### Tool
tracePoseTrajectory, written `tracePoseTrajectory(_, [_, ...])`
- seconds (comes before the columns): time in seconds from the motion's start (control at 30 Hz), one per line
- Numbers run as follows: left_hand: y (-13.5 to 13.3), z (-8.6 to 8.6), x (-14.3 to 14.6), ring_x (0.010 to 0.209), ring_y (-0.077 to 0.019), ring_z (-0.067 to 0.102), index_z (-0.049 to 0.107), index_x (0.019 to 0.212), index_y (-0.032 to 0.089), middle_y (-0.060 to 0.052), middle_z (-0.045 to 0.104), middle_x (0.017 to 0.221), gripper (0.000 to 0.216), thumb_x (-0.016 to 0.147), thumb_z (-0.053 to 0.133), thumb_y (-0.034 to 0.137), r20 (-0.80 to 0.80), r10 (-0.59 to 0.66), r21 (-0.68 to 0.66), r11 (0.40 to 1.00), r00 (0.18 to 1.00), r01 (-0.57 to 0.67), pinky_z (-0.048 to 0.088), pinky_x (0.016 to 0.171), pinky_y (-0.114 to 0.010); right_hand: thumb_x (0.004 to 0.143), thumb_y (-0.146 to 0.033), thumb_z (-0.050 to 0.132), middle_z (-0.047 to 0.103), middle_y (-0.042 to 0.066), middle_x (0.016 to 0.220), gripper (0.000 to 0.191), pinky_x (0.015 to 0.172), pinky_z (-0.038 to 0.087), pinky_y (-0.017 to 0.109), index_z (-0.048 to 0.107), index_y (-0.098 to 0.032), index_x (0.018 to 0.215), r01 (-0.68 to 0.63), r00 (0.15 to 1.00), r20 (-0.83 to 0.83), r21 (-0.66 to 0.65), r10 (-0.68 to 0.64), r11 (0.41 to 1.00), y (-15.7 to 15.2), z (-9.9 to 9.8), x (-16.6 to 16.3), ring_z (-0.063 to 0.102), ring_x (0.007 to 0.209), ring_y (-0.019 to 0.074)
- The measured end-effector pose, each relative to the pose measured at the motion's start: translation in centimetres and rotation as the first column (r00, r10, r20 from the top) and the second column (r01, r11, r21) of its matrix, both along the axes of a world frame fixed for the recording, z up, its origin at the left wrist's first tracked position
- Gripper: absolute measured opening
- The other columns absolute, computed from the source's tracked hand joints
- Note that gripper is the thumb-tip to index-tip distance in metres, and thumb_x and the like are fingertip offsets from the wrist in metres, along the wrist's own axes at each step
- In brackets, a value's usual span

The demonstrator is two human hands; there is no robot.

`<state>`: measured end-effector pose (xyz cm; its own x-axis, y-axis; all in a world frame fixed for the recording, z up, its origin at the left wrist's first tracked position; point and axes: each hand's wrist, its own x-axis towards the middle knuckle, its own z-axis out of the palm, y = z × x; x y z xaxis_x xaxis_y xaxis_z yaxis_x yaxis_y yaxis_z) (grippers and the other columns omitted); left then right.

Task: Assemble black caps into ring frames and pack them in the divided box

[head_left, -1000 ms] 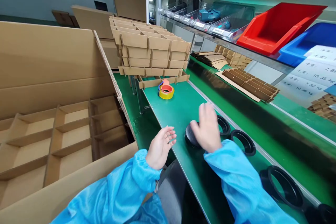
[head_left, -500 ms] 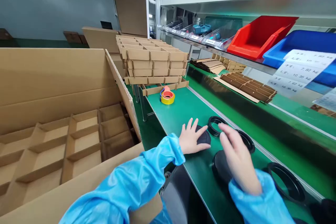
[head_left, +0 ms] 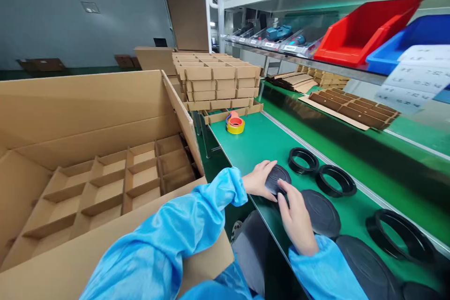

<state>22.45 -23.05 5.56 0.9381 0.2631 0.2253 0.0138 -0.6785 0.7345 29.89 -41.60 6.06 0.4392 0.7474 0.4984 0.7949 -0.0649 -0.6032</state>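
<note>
A small round black cap (head_left: 279,176) lies at the near edge of the green bench (head_left: 260,143). My left hand (head_left: 258,180) curls round the cap's left rim, thumb on top. My right hand (head_left: 296,215) lies stretched out just behind the cap, its fingertips touching the cap's near edge. A larger black disc (head_left: 321,212) rests against the right side of that hand. Both arms wear blue sleeves.
Two black rings (head_left: 303,160) (head_left: 335,181) lie beyond the discs, and a bigger ring (head_left: 401,236) and disc (head_left: 367,262) at right. A tape roll (head_left: 235,124) and stacked cardboard dividers (head_left: 218,79) stand farther back. An open carton with divider cells (head_left: 105,183) sits at left. Red (head_left: 362,33) and blue bins sit on the shelf.
My left hand went from lying flat on the small cap to curling round its rim. My right hand drew back from the rings to the cap's near edge. The camera view shifted right.
</note>
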Motion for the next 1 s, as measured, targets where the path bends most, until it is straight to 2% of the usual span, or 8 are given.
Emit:
tracePoseTrajectory(0.1, [-0.2,-0.8,-0.6,0.149,-0.0385,0.022,0.017,0.157,0.015,-0.024,0.023,0.156,0.126,0.056,0.088,0.040,0.055,0.016,-0.037,0.999,0.998,-0.014,0.024,0.121,-0.054,0.107,-0.041,0.032,0.055,0.012,0.138,0.042,0.119,0.023,0.062,0.051,-0.019,0.137,-0.124,0.991,0.043,-0.040,0.125,0.992,0.8,-0.9,-0.6,0.047,0.132,0.0299])
tracePoseTrajectory(0.17, [-0.5,-1.0,-0.9,0.147,-0.0358,0.026,0.015,0.157,0.017,-0.022,0.025,0.155,0.124,0.056,0.087,0.032,0.083,0.032,-0.050,0.998,0.996,-0.028,0.026,0.121,-0.052,0.108,-0.039,0.032,0.059,0.009,0.133,0.038,0.121,0.018,0.060,0.054,-0.021,0.134,-0.178,0.984,-0.033,-0.025,0.177,0.984,0.6,-1.1,-0.9,0.045,0.134,0.0282])
tracePoseTrajectory(0.33, [-1.7,0.4,-2.5,0.150,-0.0365,0.018,0.015,0.157,0.019,-0.020,0.023,0.157,0.127,0.055,0.090,0.031,0.173,0.064,-0.010,0.998,0.983,-0.063,0.020,0.123,-0.054,0.107,-0.044,0.040,0.062,0.009,0.125,0.034,0.106,0.044,0.051,0.058,-0.024,0.127,0.070,0.961,-0.275,0.156,-0.025,0.985,-0.9,0.6,-0.7,0.051,0.126,0.0289])
tracePoseTrajectory(0.63, [-6.2,5.9,-9.3,0.147,-0.0374,0.028,0.005,0.157,0.035,-0.015,0.020,0.160,0.110,0.075,0.077,0.022,0.429,-0.072,0.287,0.956,0.900,-0.060,0.035,0.117,-0.055,0.105,-0.024,0.042,0.054,0.005,0.138,0.036,0.106,0.045,0.052,0.055,-0.031,0.139,0.010,0.999,0.038,0.287,-0.022,0.958,-2.8,5.6,-3.8,0.044,0.133,0.0300])
tracePoseTrajectory(0.73, [-6.8,6.6,-10.5,0.145,-0.0393,0.030,0.004,0.156,0.039,-0.013,0.017,0.162,0.115,0.070,0.077,0.014,0.459,-0.048,0.292,0.951,0.887,-0.099,0.038,0.114,-0.056,0.104,-0.021,0.041,0.058,0.005,0.134,0.042,0.116,0.025,0.066,0.050,-0.031,0.144,-0.112,0.985,0.155,0.259,0.073,0.959,-2.8,6.4,-5.2,0.049,0.130,0.0310])
tracePoseTrajectory(0.8, [-6.8,6.9,-10.8,0.144,-0.0399,0.032,0.005,0.156,0.041,-0.013,0.018,0.162,0.114,0.071,0.076,0.012,0.463,-0.024,0.283,0.951,0.886,-0.123,0.040,0.112,-0.057,0.103,-0.017,0.042,0.069,0.002,0.112,0.037,0.118,0.019,0.069,0.058,-0.033,0.133,-0.189,0.976,0.162,0.307,0.145,0.933,-2.8,6.7,-5.8,0.062,0.112,0.0274])
tracePoseTrajectory(0.9, [-6.5,7.0,-11.2,0.143,-0.0401,0.036,0.004,0.155,0.042,-0.016,0.022,0.160,0.110,0.075,0.076,0.018,0.460,0.015,0.277,0.948,0.888,-0.159,0.044,0.109,-0.057,0.101,-0.016,0.047,0.071,-0.001,0.091,0.027,0.112,0.036,0.064,0.066,-0.032,0.112,-0.091,0.995,0.010,0.456,0.098,0.885,-3.1,6.7,-5.8,0.065,0.100,0.0259])
tracePoseTrajectory(1.0, [-6.1,6.4,-12.5,0.142,-0.0417,0.037,0.007,0.155,0.042,-0.018,0.022,0.158,0.112,0.073,0.081,0.022,0.481,0.051,0.269,0.941,0.875,-0.203,0.044,0.108,-0.057,0.101,-0.033,0.052,0.064,0.009,0.121,0.021,0.101,0.051,0.051,0.063,-0.025,0.118,0.118,0.962,-0.272,0.366,-0.015,0.923,-3.3,4.9,-5.2,0.056,0.120,0.0321])
